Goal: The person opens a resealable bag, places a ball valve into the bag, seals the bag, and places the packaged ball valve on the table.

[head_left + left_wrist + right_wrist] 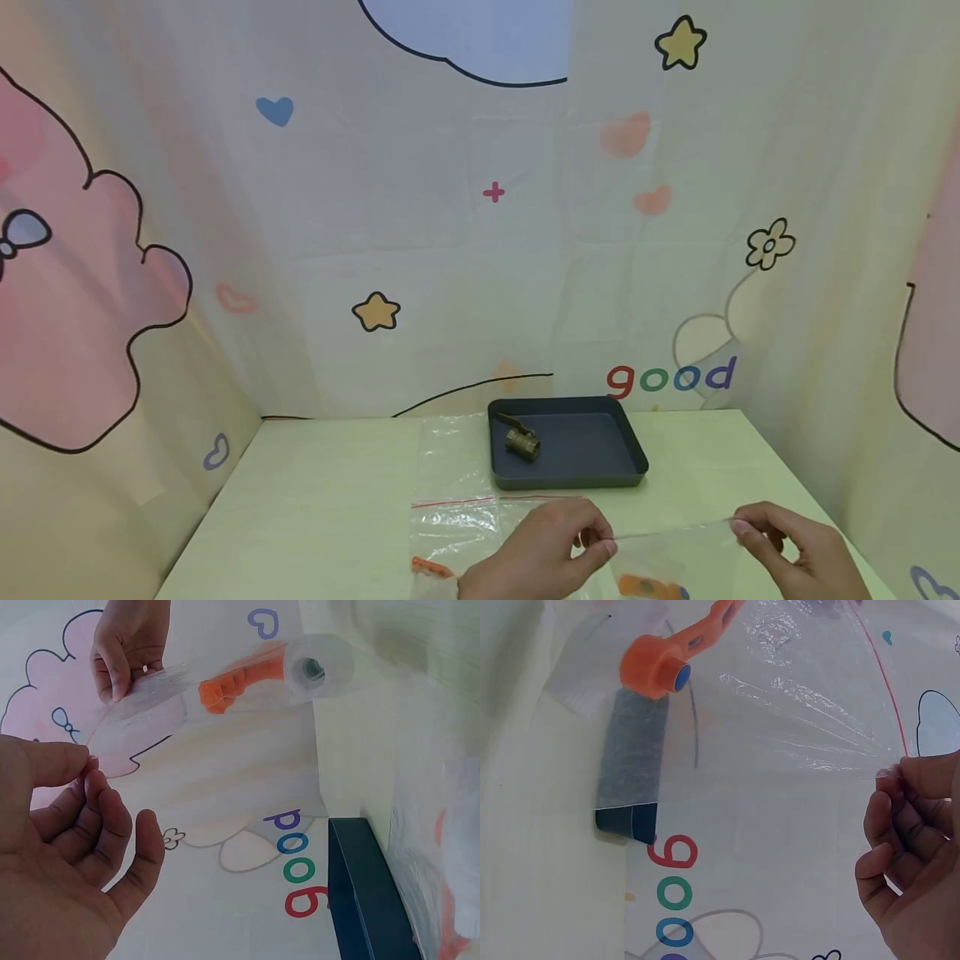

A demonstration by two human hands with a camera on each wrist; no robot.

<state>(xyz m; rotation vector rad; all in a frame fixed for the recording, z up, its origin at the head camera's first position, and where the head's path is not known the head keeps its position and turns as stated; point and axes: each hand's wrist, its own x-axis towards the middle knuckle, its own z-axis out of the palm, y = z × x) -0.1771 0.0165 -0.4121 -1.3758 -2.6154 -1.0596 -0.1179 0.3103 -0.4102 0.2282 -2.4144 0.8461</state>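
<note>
A clear zip bag (678, 546) hangs between the two hands, its top edge stretched nearly straight. My left hand (543, 550) pinches one end of that edge between thumb and forefinger. At the other end my right hand (806, 546) pinches it the same way. Inside the bag lies an orange plastic part (651, 669) with a long arm and a round head. Its head has a blue end in the right wrist view. The red zip line (889, 694) runs along the bag's mouth beside the right fingers. The bag's lower part is cut off in the head view.
Behind the hands stands a dark tray (570, 482) with a brass valve (522, 444) at its left side. Flat clear bags (453, 525) lie left of the tray and in front of it, one with an orange piece (432, 568). A printed curtain (450, 208) encloses the table.
</note>
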